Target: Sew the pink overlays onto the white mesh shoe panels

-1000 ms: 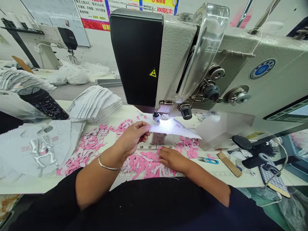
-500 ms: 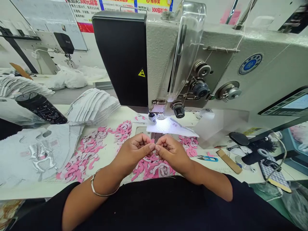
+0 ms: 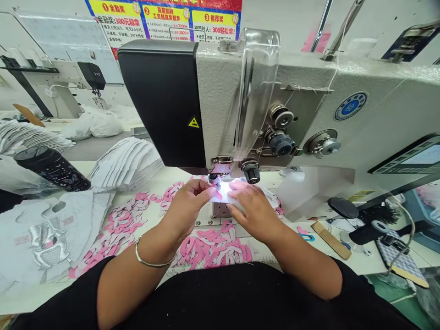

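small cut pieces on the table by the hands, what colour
Pink, a few showing white; the small cut pieces are clearest in the head view.

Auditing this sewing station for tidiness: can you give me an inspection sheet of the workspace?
Surface: pale table, largely covered.
Job's things: white fabric lit under the sewing machine needle; pink piece on it.
Clutter: pink cutouts, white stack, black bottle, scissors.
Hands: left hand pinches the pink piece; right hand lies flat on the fabric.
Cables: grey cord loops at the right edge.
Surroundings: second machine, posters.
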Tool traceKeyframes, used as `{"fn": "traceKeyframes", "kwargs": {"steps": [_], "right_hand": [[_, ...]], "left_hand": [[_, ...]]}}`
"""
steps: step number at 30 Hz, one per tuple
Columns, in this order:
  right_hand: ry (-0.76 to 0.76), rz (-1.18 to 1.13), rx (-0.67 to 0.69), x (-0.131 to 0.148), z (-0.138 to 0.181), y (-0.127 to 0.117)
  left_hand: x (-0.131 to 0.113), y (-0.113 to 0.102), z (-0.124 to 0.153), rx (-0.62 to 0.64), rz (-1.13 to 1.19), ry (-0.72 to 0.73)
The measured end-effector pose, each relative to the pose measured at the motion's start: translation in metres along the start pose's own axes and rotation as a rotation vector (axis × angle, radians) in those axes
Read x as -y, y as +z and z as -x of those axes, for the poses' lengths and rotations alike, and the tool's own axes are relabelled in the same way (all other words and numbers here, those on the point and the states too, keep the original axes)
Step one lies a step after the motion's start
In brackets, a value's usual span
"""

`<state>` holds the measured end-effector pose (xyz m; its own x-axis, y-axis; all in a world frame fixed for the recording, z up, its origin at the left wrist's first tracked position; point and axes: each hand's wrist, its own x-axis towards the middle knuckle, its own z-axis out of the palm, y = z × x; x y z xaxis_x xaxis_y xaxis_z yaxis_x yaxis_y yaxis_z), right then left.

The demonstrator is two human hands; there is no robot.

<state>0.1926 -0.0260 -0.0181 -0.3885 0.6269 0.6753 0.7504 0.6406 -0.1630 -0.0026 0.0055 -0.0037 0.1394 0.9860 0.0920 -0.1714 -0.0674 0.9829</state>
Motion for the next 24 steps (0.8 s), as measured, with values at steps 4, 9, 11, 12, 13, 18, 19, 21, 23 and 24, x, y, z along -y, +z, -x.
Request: {"fn": "traceKeyframes", "kwargs": {"steps": [4, 9, 11, 12, 13, 18, 19, 21, 23, 24], "right_hand": [[-0.038, -0.021, -0.106, 0.001, 0.007, 0.011], [-0.061, -0.038, -0.132, 0.003, 0.008, 0.012], [-0.066, -0.042, -0.142, 0.003, 0.008, 0.012], [-0.069, -0.044, -0.148, 0.002, 0.008, 0.013], [-0.074, -0.047, -0.156, 0.002, 0.008, 0.013], [-0.09, -0.064, -0.173, 0.0, 0.009, 0.015], [-0.087, -0.064, -0.17, 0.0, 0.009, 0.015], [-0.078, -0.065, -0.163, 0.0, 0.01, 0.015], [-0.074, -0.059, -0.153, 0.0, 0.01, 0.015], [-0.078, -0.05, -0.145, 0.0, 0.01, 0.015]], "left_hand": [[0.003, -0.001, 0.002, 0.023, 0.016, -0.024], [0.003, -0.004, 0.004, 0.007, 0.006, -0.053], [0.005, -0.006, 0.002, 0.011, -0.009, -0.051], [0.006, -0.006, 0.001, 0.013, -0.017, -0.046], [0.007, -0.007, -0.001, 0.015, -0.024, -0.038], [0.012, -0.009, -0.004, 0.02, -0.054, -0.001], [0.012, -0.009, -0.004, 0.021, -0.054, 0.002], [0.012, -0.009, -0.004, 0.022, -0.05, 0.009], [0.012, -0.008, -0.003, 0.027, -0.05, 0.009], [0.012, -0.008, -0.003, 0.028, -0.051, 0.008]]}}
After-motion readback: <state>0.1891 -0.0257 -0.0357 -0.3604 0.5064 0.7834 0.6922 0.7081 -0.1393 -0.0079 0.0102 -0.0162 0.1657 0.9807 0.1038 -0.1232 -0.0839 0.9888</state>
